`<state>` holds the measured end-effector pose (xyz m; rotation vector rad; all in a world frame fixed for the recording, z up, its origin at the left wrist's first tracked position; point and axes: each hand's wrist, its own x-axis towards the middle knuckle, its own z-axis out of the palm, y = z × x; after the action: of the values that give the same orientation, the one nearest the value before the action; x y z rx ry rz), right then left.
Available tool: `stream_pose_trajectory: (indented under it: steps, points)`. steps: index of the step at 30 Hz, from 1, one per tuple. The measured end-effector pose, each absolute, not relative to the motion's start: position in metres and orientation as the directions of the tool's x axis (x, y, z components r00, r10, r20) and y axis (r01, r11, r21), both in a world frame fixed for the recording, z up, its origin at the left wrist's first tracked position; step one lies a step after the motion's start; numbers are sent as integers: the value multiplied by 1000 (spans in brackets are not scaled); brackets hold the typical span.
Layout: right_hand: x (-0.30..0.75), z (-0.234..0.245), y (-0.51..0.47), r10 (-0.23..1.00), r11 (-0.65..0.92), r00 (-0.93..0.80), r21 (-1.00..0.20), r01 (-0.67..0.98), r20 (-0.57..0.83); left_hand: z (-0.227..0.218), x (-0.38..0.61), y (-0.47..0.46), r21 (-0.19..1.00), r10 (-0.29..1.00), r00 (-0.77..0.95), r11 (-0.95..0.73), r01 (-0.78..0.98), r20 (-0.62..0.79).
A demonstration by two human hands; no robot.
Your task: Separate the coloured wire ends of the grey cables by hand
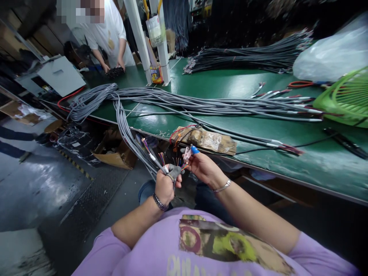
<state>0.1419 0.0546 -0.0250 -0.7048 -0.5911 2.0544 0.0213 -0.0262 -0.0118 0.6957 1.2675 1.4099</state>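
Note:
My left hand (165,186), with grey covering on some fingers, is closed round the ends of several grey cables (123,124). Thin coloured wires (162,158) fan out from the stripped ends beside its fingers. Close by on the right, my right hand (202,168) pinches a small pale pink plastic piece (187,153), which looks like a clip. A blue cover (194,150) sits on one of its fingertips. Coloured wire ends (184,166) show between the two hands; whether the pink piece grips one of them I cannot tell.
Long grey cables (172,100) lie across the green table (230,85). A taped cardboard piece (214,140) is at its front edge. A green basket (349,97), white plastic bag (322,57) and dark cable bundle (244,57) lie right. Another person (110,34) works behind the table.

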Motion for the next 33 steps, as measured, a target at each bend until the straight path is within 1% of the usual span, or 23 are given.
stream_pose_trajectory:
  steps: [3,7,11,17,22,24,27,28,30,33]
  points:
    - [142,-27,54,857,-492,-454,-649,-581,-243,-9,23,-25,932,935,-284,107,-347,-213]
    - [141,-29,53,846,-520,-455,-616,-592,-277,-8,25,-21,926,936,-278,106,-363,-216]
    - [139,-27,54,846,-525,-454,-580,-623,-278,-9,26,-17,923,937,-273,110,-368,-220]
    - [136,-23,53,849,-523,-443,-573,-631,-286,-12,28,-10,927,930,-265,155,-341,-253]
    - [143,-23,51,821,-557,-500,-579,-596,-276,-15,28,-13,940,940,-260,134,-313,-221]
    - [148,-23,49,786,-592,-544,-613,-523,-294,-17,27,-16,945,942,-262,127,-302,-210]
    - [155,-23,42,755,-581,-574,-728,-363,-317,-21,24,-21,956,943,-273,115,-270,-191]
    - [156,-23,39,767,-543,-563,-779,-313,-308,-23,24,-23,961,944,-275,109,-254,-180]
    - [158,-23,34,821,-413,-514,-880,-236,-248,-26,22,-26,972,951,-267,98,-215,-155]
    - [159,-22,29,865,-216,-489,-964,-156,-114,-30,19,-31,983,975,-159,135,-124,-154]
